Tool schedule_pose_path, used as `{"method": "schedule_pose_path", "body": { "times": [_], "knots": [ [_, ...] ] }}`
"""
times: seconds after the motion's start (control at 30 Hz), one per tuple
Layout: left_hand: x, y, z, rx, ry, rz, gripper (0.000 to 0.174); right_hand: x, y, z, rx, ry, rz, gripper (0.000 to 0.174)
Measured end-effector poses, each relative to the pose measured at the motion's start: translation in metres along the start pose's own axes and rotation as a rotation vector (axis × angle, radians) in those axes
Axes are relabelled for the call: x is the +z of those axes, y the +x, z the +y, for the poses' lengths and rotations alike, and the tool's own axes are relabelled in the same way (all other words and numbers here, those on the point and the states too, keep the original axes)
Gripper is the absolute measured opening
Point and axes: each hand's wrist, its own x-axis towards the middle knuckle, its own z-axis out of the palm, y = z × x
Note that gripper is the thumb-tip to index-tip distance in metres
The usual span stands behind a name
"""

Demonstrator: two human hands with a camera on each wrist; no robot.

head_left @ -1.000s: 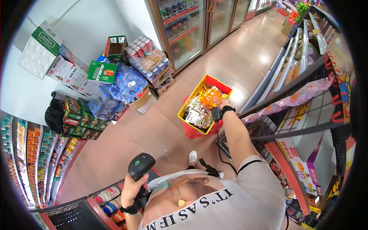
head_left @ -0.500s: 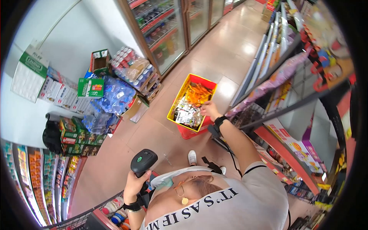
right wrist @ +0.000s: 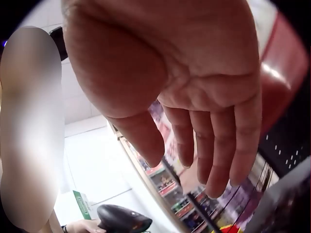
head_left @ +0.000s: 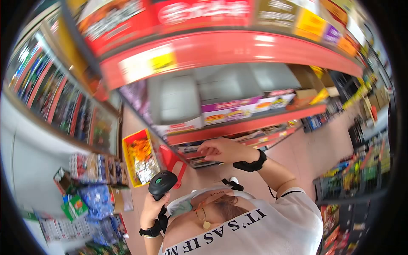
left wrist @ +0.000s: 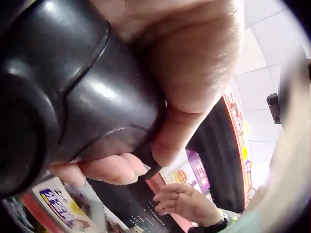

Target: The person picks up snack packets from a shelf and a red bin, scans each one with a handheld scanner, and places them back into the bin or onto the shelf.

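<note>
My left hand (head_left: pixel 151 209) grips the handle of a black barcode scanner (head_left: pixel 162 182), held upright in front of the body. Up close in the left wrist view, the fingers and thumb wrap round the black scanner (left wrist: pixel 97 92). My right hand (head_left: pixel 221 151) is in the air before the red-edged shelf, holding nothing. Its fingers hang relaxed and slightly bent in the right wrist view, the palm (right wrist: pixel 189 73) bare. A yellow box (head_left: pixel 126 158) with orange and silver packets stands on the floor to the left.
Shelves with a red edge (head_left: pixel 238 46) and cartons (head_left: pixel 229 112) stand close in front. Beside the yellow box is a red basket (head_left: pixel 171 159). Glass-door fridges (head_left: pixel 55 85) and bottle packs (head_left: pixel 97 199) are on the left.
The head view has turned right, toward the shelf, so the yellow box now lies further left. My right hand has moved away from the box. The left hand still grips the scanner.
</note>
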Motion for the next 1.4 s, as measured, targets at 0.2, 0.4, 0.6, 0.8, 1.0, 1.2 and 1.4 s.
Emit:
{"method": "schedule_pose_path", "body": {
  "times": [0.2,0.4,0.6,0.8,1.0,1.2,1.4],
  "knots": [
    [0.081,0.037,0.025,0.090,0.071,-0.222,0.014,-0.098,-0.123,-0.046,-0.036,-0.032,0.519,0.020],
    [0.142,0.050,0.031,0.080,0.123,-0.272,0.013,-0.210,-0.206,-0.030,-0.134,-0.147,1.102,0.012],
    [0.196,0.045,0.040,0.056,0.098,-0.252,0.014,-0.331,-0.257,0.012,0.055,-0.525,1.251,0.018],
    [0.230,0.043,0.026,0.057,0.025,-0.235,0.019,-0.400,-0.266,0.054,0.183,-0.854,0.851,0.031],
    [0.248,0.036,0.023,0.024,0.028,-0.177,0.022,-0.408,-0.258,0.082,0.199,-0.746,0.763,0.032],
    [0.262,0.030,0.029,0.046,0.072,-0.140,0.022,-0.403,-0.256,0.068,0.343,-0.685,0.731,0.040],
    [0.270,0.027,0.024,0.049,0.037,-0.143,0.021,-0.406,-0.259,0.075,0.488,-0.704,0.682,0.029]
  ]
}}
